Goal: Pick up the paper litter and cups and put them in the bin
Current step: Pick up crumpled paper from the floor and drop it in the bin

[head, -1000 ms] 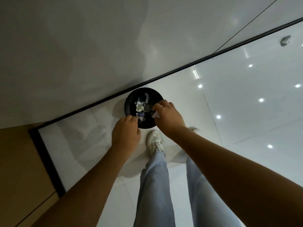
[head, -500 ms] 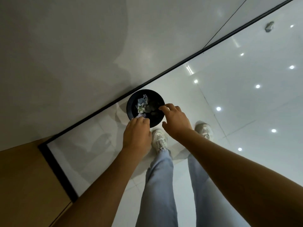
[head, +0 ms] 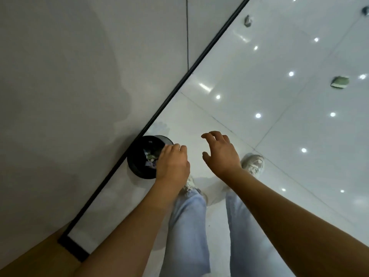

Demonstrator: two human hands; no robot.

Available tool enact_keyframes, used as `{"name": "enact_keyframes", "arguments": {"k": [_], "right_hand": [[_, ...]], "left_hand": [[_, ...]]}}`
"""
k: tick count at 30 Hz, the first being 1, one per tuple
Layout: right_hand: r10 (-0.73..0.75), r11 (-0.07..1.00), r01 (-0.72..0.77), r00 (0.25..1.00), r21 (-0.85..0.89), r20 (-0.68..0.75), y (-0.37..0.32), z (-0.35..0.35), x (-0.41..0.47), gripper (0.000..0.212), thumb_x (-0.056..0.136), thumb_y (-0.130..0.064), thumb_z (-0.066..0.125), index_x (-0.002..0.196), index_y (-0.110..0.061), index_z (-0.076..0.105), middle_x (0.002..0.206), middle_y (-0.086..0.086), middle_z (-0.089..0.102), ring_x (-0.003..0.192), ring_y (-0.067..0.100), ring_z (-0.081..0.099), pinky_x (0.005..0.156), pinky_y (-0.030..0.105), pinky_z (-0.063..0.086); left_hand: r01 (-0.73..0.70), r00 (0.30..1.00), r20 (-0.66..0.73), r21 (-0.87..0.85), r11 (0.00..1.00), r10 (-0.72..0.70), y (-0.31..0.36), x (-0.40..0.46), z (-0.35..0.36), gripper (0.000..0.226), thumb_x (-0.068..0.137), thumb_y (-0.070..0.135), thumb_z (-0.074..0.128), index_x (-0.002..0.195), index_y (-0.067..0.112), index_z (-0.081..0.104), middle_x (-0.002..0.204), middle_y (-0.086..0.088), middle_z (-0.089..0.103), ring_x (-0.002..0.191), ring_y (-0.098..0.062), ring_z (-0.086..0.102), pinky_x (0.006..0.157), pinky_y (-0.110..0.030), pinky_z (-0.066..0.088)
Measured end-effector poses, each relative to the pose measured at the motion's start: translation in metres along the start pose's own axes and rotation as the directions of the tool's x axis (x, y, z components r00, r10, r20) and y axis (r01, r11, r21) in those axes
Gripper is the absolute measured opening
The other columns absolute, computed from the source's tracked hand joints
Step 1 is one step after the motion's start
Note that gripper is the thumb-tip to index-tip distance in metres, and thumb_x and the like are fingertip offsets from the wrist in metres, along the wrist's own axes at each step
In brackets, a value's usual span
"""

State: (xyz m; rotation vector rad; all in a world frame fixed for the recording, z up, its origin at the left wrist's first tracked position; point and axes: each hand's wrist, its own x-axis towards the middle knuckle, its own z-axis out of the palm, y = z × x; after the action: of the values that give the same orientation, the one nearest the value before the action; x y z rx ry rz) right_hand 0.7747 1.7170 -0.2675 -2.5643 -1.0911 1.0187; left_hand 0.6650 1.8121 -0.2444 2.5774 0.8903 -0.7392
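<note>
Nearest the camera, two legs in pale blue jeans (head: 187,226) stand on the glossy white floor (head: 269,100), a light sneaker (head: 253,164) showing to the right. Just beyond, the left hand (head: 173,165) hangs over the near rim of the black bin (head: 137,166), fingers curled downward; whether it holds anything cannot be told. The right hand (head: 221,151) hovers beside it over bare floor, fingers spread and loose, holding nothing. Crumpled paper (head: 150,157) lies inside the bin, which stands against the black skirting (head: 179,84) of the wall. Farther off, paper litter (head: 339,81) lies on the tiles, with another scrap (head: 248,21) near the skirting.
</note>
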Motion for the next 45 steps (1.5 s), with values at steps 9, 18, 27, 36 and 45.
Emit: {"name": "enact_keyframes", "arguments": {"k": [9,18,27,36,45], "right_hand": [[0.291,0.944,-0.269,0.952,0.193,-0.097,0.170,-0.084,-0.029,0.052,0.089,-0.018,0.059,0.139,-0.020,0.044,0.144,0.005,0.042,0.128,0.027,0.041,0.100,0.037,0.043],[0.468,0.860,-0.410,0.872,0.304,-0.146,0.346,-0.179,-0.044,0.051,0.089,-0.018,0.060,0.137,-0.019,0.045,0.142,0.005,0.044,0.125,0.026,0.044,0.098,0.036,0.045],[0.584,0.771,-0.481,0.795,0.418,-0.163,0.452,-0.251,-0.018,0.052,0.090,-0.018,0.061,0.139,-0.019,0.043,0.143,0.006,0.043,0.126,0.026,0.043,0.098,0.036,0.044],[0.693,0.648,-0.526,0.707,0.551,-0.139,0.537,-0.337,0.074,0.051,0.090,-0.017,0.059,0.139,-0.017,0.043,0.142,0.006,0.043,0.123,0.027,0.042,0.097,0.039,0.044],[0.750,0.550,-0.534,0.654,0.642,-0.098,0.623,-0.392,0.148,0.052,0.088,-0.017,0.062,0.137,-0.016,0.045,0.139,0.007,0.044,0.123,0.028,0.043,0.097,0.041,0.044]], "left_hand": [[-0.225,0.973,0.071,0.094,0.970,0.219,0.176,0.055,-0.026,0.033,0.097,0.023,0.041,0.128,0.013,0.050,0.128,-0.004,0.053,0.118,-0.021,0.047,0.108,-0.030,0.030],[-0.320,0.946,0.071,0.068,0.945,0.315,0.376,0.121,-0.045,0.034,0.098,0.024,0.041,0.129,0.013,0.051,0.126,-0.004,0.055,0.117,-0.019,0.048,0.104,-0.028,0.036],[-0.424,0.905,0.085,0.120,0.898,0.416,0.498,0.207,-0.081,0.030,0.096,0.023,0.045,0.122,0.013,0.055,0.123,-0.005,0.058,0.115,-0.021,0.049,0.098,-0.028,0.039],[-0.543,0.839,0.116,0.190,0.818,0.531,0.591,0.347,-0.146,0.027,0.094,0.022,0.046,0.116,0.010,0.057,0.116,-0.006,0.060,0.109,-0.024,0.051,0.090,-0.029,0.039],[-0.564,0.826,0.174,0.272,0.780,0.537,0.675,0.459,-0.182,0.029,0.094,0.019,0.047,0.118,0.007,0.057,0.115,-0.010,0.060,0.109,-0.027,0.051,0.092,-0.032,0.039]]}}
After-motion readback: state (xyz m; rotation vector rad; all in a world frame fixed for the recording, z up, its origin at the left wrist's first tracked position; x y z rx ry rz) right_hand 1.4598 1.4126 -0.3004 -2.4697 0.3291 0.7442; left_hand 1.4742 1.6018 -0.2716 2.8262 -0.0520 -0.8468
